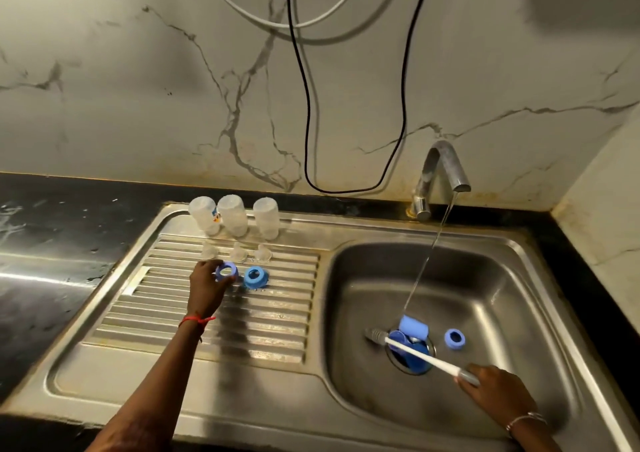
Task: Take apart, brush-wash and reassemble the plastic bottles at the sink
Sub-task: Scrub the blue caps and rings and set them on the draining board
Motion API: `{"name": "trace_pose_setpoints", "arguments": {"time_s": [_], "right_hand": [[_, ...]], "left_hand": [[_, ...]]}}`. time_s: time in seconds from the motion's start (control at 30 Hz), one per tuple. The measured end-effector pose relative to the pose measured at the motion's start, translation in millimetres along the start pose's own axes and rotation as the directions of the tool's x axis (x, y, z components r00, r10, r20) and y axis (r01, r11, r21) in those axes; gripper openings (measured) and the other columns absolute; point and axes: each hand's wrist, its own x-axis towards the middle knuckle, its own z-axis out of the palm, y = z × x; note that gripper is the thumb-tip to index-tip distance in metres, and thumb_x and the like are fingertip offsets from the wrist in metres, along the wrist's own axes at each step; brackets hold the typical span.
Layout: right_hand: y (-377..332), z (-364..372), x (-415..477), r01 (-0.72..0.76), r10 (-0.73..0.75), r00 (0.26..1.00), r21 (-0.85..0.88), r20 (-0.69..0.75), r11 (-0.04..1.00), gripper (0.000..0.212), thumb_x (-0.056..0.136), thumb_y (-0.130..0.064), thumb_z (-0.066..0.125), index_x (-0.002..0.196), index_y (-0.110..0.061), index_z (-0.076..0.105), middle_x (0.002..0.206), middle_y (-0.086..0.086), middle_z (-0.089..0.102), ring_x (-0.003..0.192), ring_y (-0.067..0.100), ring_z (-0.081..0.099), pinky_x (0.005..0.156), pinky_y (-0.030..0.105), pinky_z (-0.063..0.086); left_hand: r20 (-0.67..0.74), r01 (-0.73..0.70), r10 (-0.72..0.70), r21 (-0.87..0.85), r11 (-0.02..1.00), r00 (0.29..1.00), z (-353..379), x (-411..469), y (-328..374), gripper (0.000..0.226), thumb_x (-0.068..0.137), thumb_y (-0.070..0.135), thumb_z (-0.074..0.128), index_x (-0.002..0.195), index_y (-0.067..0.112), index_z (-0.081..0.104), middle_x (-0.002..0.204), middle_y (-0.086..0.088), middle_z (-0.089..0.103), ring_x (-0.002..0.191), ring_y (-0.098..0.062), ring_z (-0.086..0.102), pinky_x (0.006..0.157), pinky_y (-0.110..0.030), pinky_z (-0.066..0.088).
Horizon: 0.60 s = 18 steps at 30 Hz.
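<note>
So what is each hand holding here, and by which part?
Left hand pinches the blue plastic screw ring by its outer rim; right hand grips the white-handled bottle brush at its grey handle end.

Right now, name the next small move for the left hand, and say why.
Probably set the ring down and let go. The left hand holds it at the drainboard, beside a second ring; a third ring waits in the basin, where the right hand holds the brush.
</note>
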Motion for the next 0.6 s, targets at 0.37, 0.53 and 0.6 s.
{"name": "trace_pose_setpoints", "arguments": {"time_s": [0.37, 0.53, 0.6], "right_hand": [[2.0, 5.6, 0.8, -0.016, 0.016, 1.0, 0.022, -0.012, 1.0, 0.038, 0.044, -0.036, 0.093, 0.049, -0.027, 0.056, 0.041, 0.0, 0.054, 0.037, 0.022, 0.055, 0.031, 0.024, 0.034], [3.3, 7.1, -2.4, 0.002, 0.008, 0.994, 0.097, -0.108, 0.995, 0.018, 0.067, -0.037, 0.081, 0.068, -0.024, 0.069, 0.057, 0.001, 0.065, 0.055, 0.027, 0.063, 0.046, 0.029, 0.043], [3.0, 5.0, -1.9, -0.012, 0.038, 0.986, 0.161, -0.162, 0.987, 0.017, 0.067, -0.034, 0.082, 0.07, -0.022, 0.07, 0.055, 0.0, 0.064, 0.05, 0.026, 0.062, 0.044, 0.031, 0.044]], "left_hand": [[-0.039, 0.078, -0.081, -0.067, 0.995, 0.996, 2.5, 3.6, 0.0, 0.063, 0.071, 0.009, 0.081, 0.126, -0.006, 0.053, 0.126, -0.027, 0.046, 0.118, -0.039, 0.044, 0.1, -0.042, 0.038], [-0.246, -0.14, 0.125, -0.046, 0.989, 0.961, 32.2, -10.3, 54.5, 0.052, 0.075, 0.007, 0.076, 0.121, -0.002, 0.055, 0.13, -0.026, 0.041, 0.123, -0.041, 0.033, 0.1, -0.042, 0.031], [-0.221, -0.214, 0.195, -0.066, 0.975, 0.956, 56.8, -18.4, 80.5, 0.046, 0.076, 0.001, 0.072, 0.119, -0.001, 0.055, 0.129, -0.027, 0.041, 0.123, -0.041, 0.033, 0.102, -0.039, 0.027]]}}
